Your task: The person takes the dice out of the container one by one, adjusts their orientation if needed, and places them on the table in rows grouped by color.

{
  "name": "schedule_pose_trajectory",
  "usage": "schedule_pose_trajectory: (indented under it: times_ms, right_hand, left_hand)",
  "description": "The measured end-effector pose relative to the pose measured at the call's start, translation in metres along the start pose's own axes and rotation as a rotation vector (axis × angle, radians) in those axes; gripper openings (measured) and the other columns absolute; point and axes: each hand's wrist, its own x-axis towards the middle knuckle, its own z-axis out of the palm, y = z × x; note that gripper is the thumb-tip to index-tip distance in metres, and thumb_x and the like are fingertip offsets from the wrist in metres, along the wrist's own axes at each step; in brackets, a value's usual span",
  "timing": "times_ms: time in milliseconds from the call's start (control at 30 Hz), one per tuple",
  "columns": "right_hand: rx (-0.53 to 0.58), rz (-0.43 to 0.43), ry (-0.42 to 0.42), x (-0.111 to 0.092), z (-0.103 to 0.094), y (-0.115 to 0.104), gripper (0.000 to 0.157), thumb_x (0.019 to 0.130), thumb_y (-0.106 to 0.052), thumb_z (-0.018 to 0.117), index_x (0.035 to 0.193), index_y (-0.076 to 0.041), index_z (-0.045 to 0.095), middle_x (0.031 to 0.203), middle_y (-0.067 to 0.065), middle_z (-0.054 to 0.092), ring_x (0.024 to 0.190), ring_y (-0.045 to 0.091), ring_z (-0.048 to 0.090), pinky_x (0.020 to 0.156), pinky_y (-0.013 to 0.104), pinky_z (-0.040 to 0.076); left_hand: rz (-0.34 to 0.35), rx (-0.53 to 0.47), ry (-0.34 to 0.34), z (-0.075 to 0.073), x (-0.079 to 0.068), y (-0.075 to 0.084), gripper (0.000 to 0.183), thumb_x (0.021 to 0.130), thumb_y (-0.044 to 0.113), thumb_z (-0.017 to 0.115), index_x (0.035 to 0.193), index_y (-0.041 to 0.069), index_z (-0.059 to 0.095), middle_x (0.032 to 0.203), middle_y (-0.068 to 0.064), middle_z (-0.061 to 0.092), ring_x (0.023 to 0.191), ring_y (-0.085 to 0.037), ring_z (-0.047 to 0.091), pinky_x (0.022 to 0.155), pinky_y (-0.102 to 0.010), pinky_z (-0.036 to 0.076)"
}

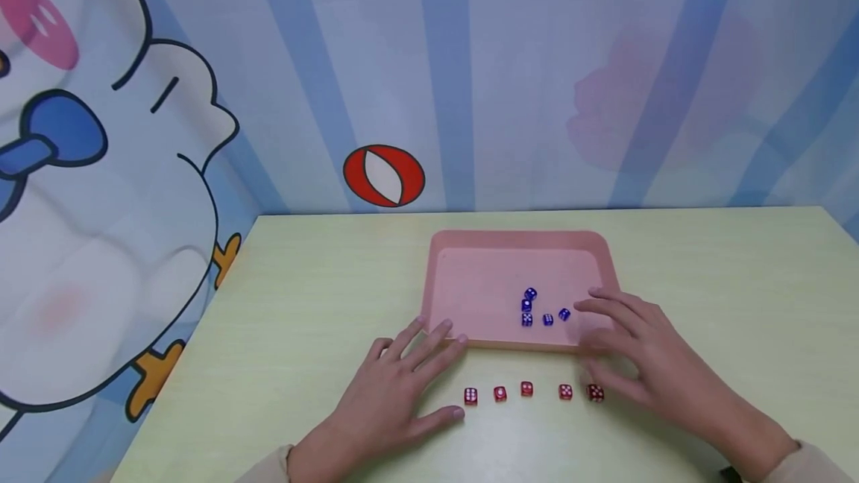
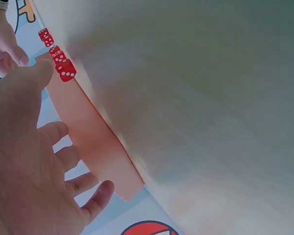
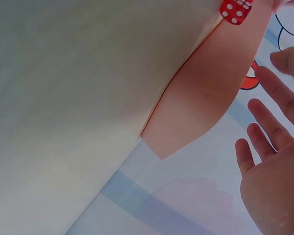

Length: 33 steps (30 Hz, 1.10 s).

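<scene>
Several blue dice (image 1: pixel 526 305) lie inside a pink tray (image 1: pixel 483 238), right of its middle. In front of the tray, several red dice (image 1: pixel 499 393) stand in a loose row on the table. My left hand (image 1: pixel 385 390) is at the tray's near left corner, fingers spread and fairly straight, the thumb left of the row. Over the near right corner is my right hand (image 1: pixel 664 367), its fingers loosely bent. Its slightly blurred thumb is beside the rightmost red die (image 1: pixel 595 393). Neither the left hand (image 2: pixel 34 152) nor the right hand (image 3: pixel 279 152) holds anything in the wrist views.
The pale table (image 1: pixel 322 267) ends at a wall backdrop (image 1: pixel 523 80) with blue stripes and a printed red and white ball (image 1: pixel 384 175). A large cartoon figure (image 1: pixel 87 244) is printed at the left. Something dark (image 1: pixel 730 475) shows by the right sleeve.
</scene>
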Motion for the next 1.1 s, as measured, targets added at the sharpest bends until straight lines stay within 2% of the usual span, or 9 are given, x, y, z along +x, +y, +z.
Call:
schedule_pose_trajectory:
  times_ms: [67, 167, 200, 300, 467, 567, 833, 1000, 1100]
  right_hand:
    - [0.012, -0.008, 0.016, 0.005, 0.001, 0.003, 0.041, 0.109, -0.054, 0.049, 0.104, -0.024, 0.077, 0.137, 0.004, 0.066, 0.137, 0.034, 0.051, 0.119, 0.028, 0.023]
    - [0.035, 0.013, 0.017, 0.012, 0.002, 0.007, 0.013, 0.103, -0.032, 0.072, 0.106, -0.02, 0.077, 0.136, 0.004, 0.066, 0.137, 0.033, 0.051, 0.118, 0.032, 0.026]
    - [0.043, 0.022, 0.014, 0.014, 0.002, 0.008, 0.01, 0.097, -0.023, 0.078, 0.107, -0.02, 0.077, 0.137, 0.004, 0.065, 0.137, 0.032, 0.05, 0.117, 0.034, 0.026]
    - [0.061, 0.053, 0.0, 0.021, 0.004, 0.013, 0.032, 0.081, -0.005, 0.087, 0.107, -0.022, 0.077, 0.137, 0.004, 0.065, 0.136, 0.031, 0.05, 0.114, 0.043, 0.031]
    - [0.088, 0.103, -0.043, 0.03, 0.009, 0.022, 0.03, 0.082, -0.005, 0.088, 0.104, -0.023, 0.077, 0.136, 0.006, 0.065, 0.135, 0.034, 0.049, 0.106, 0.062, 0.036]
    - [0.071, 0.13, -0.088, 0.036, 0.011, 0.025, 0.025, 0.084, -0.005, 0.087, 0.101, -0.02, 0.078, 0.135, 0.008, 0.065, 0.136, 0.035, 0.048, 0.107, 0.067, 0.037]
    - [-0.035, 0.187, -0.266, 0.047, 0.016, 0.029, 0.017, 0.087, -0.01, 0.086, 0.101, -0.017, 0.08, 0.137, 0.012, 0.064, 0.136, 0.035, 0.049, 0.104, 0.064, 0.045]
    - [-0.059, 0.191, -0.295, 0.049, 0.017, 0.031, 0.018, 0.087, -0.007, 0.084, 0.102, -0.017, 0.082, 0.137, 0.013, 0.064, 0.136, 0.037, 0.05, 0.104, 0.065, 0.046]
    - [-0.066, 0.192, -0.299, 0.05, 0.018, 0.032, 0.018, 0.087, -0.006, 0.084, 0.101, -0.017, 0.082, 0.137, 0.014, 0.064, 0.135, 0.038, 0.05, 0.104, 0.064, 0.046]
  left_hand:
    - [-0.002, 0.0, -0.004, -0.001, 0.0, 0.0, 0.08, 0.1, 0.073, 0.052, 0.167, 0.034, 0.035, 0.173, 0.004, 0.033, 0.159, -0.032, 0.031, 0.103, -0.05, 0.047]
    - [-0.003, -0.001, -0.005, -0.001, 0.0, 0.0, 0.08, 0.1, 0.073, 0.052, 0.167, 0.034, 0.035, 0.173, 0.004, 0.034, 0.159, -0.032, 0.031, 0.103, -0.05, 0.047]
    - [-0.002, -0.004, -0.003, -0.001, 0.0, 0.0, 0.08, 0.1, 0.073, 0.053, 0.167, 0.034, 0.035, 0.173, 0.004, 0.034, 0.159, -0.032, 0.031, 0.103, -0.05, 0.047]
    - [-0.001, -0.009, 0.001, -0.002, 0.0, 0.001, 0.08, 0.099, 0.072, 0.054, 0.167, 0.033, 0.036, 0.173, 0.004, 0.035, 0.159, -0.032, 0.031, 0.102, -0.05, 0.047]
    - [-0.007, -0.022, -0.012, -0.003, 0.0, 0.001, 0.079, 0.099, 0.072, 0.054, 0.167, 0.034, 0.036, 0.173, 0.004, 0.034, 0.16, -0.032, 0.03, 0.103, -0.051, 0.046]
    - [-0.007, -0.021, -0.012, -0.002, 0.0, 0.001, 0.08, 0.099, 0.072, 0.054, 0.167, 0.034, 0.036, 0.173, 0.004, 0.034, 0.16, -0.033, 0.03, 0.103, -0.051, 0.047]
    - [-0.012, -0.03, -0.023, -0.002, 0.0, 0.001, 0.081, 0.099, 0.073, 0.055, 0.167, 0.034, 0.035, 0.174, 0.003, 0.033, 0.16, -0.033, 0.03, 0.104, -0.053, 0.047]
    - [-0.019, -0.029, -0.046, -0.004, 0.001, 0.001, 0.081, 0.099, 0.073, 0.054, 0.167, 0.035, 0.033, 0.174, 0.005, 0.031, 0.161, -0.032, 0.027, 0.105, -0.053, 0.046]
    - [-0.015, -0.026, -0.035, -0.004, 0.001, 0.0, 0.081, 0.099, 0.073, 0.055, 0.167, 0.035, 0.034, 0.174, 0.005, 0.032, 0.161, -0.032, 0.028, 0.105, -0.052, 0.046]
